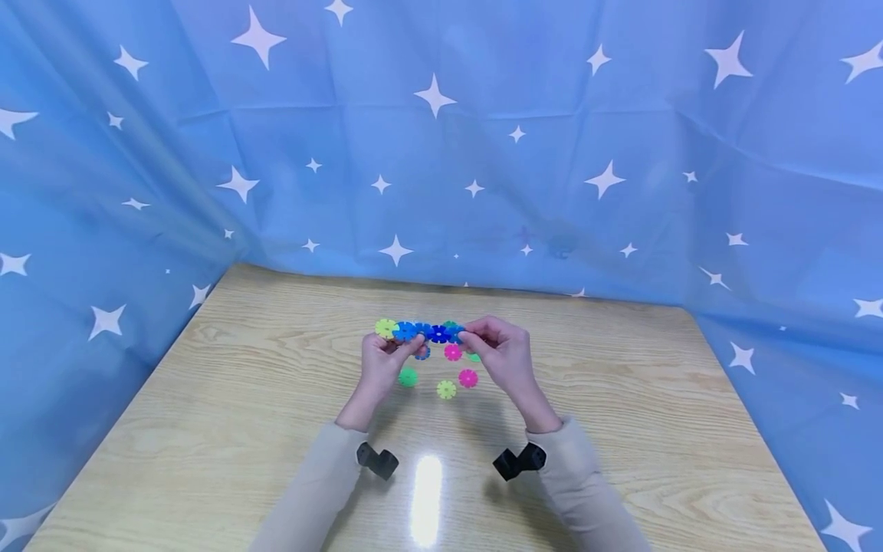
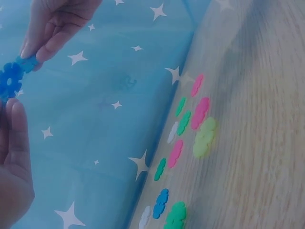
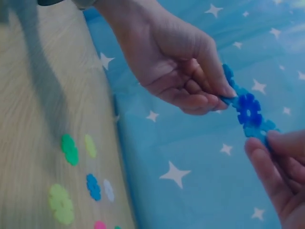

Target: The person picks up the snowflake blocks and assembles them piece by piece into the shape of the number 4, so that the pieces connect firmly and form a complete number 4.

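A short chain of notched plastic snowflake discs (image 1: 438, 333), mostly blue with a yellow-green disc (image 1: 386, 328) at its left end, is held up above the table. My left hand (image 1: 382, 362) pinches its blue part between thumb and fingers, left of the dark blue disc (image 3: 249, 111). At the right end, my right hand (image 1: 509, 356) grips a lighter blue disc (image 2: 27, 63) by its edge. The discs appear joined edge to edge; fingertips cover parts of those at the grips.
Loose discs lie on the wooden table (image 1: 241, 429) below the hands: green (image 1: 408, 377), yellow-green (image 1: 446, 389), pink (image 1: 467, 378), blue (image 2: 161, 203) and white (image 3: 108, 190). A blue star-patterned curtain (image 1: 441, 176) hangs behind the table's far edge.
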Tool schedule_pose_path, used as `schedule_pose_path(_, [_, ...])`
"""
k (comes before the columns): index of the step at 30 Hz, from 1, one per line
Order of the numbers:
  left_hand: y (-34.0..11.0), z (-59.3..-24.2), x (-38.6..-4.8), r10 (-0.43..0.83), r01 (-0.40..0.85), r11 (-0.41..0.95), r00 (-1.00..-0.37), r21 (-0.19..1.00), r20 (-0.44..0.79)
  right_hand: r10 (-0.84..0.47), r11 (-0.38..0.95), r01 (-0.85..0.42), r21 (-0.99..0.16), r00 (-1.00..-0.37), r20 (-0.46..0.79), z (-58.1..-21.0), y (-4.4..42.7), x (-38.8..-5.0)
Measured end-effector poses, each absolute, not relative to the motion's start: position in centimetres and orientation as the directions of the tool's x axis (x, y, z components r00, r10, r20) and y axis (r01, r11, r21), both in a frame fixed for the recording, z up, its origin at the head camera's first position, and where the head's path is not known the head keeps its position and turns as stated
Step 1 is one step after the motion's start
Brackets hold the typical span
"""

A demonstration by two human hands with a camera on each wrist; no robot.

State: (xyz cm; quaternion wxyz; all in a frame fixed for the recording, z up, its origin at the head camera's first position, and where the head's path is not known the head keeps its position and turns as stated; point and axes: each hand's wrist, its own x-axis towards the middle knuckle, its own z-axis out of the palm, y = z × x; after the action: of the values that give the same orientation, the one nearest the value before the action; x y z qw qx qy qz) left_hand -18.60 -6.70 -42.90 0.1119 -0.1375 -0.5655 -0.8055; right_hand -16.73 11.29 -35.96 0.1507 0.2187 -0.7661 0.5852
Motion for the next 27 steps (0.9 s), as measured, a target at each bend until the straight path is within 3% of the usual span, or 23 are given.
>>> schedule_pose_path(6, [-6.6,-42.8,-18.7,-0.021,0.302,-0.398,-0.947,0.866,0.321,-0.117,0.285,-0.499,-0.818,-0.866,0.487,-35.5,11.2,-16.9])
schedule_pose_path(15, [-5.5,-43.0,-18.4,0.072,0.243,-0.471,-0.948,0.848,0.311,-0.153,0.247,-0.543,-0.803,-0.840,0.521,-35.3,10.6,-16.7])
schedule_pose_path(21, [-4.7,-42.9,-18.4,0.033,0.259,-0.490,-0.949,0.832,0.314,-0.163,0.249,-0.584,-0.773,-0.812,0.561,-35.2,10.0,-16.7])
schedule_pose_path(27, [-4.6,-43.0,-18.4,0.003,0.250,-0.481,-0.958,0.840,0.287,-0.162,0.228,-0.567,-0.791,-0.823,0.544,-35.4,9.8,-16.7])
